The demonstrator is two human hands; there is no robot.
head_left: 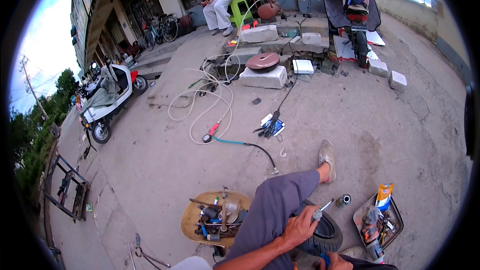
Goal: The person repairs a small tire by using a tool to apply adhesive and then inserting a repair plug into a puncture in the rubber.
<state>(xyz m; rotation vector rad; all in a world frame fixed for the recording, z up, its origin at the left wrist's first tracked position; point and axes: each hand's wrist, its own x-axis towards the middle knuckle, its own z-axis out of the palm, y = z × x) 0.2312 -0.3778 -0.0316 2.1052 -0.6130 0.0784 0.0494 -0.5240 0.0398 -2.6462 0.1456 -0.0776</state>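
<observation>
- The left hand (299,227) is clamped on a grey-handled tool with a slim metal shaft (317,215).
- Below it, the small black rubber-tyred wheel (336,232) sits beside the grey-trousered leg (267,200).
- The right hand (340,263) is at a blue handle (326,259); its grip cannot be told.
- Leftward: a tan tool-filled basin (187,222).

Black tyre (327,242), partly hidden by hands (299,228), seemingly tilted.

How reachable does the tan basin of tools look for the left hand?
Probably not directly: the bent, grey-trousered leg lies between the left hand and the tan basin, and that hand seems occupied with a thin tool at the wheel.
</observation>
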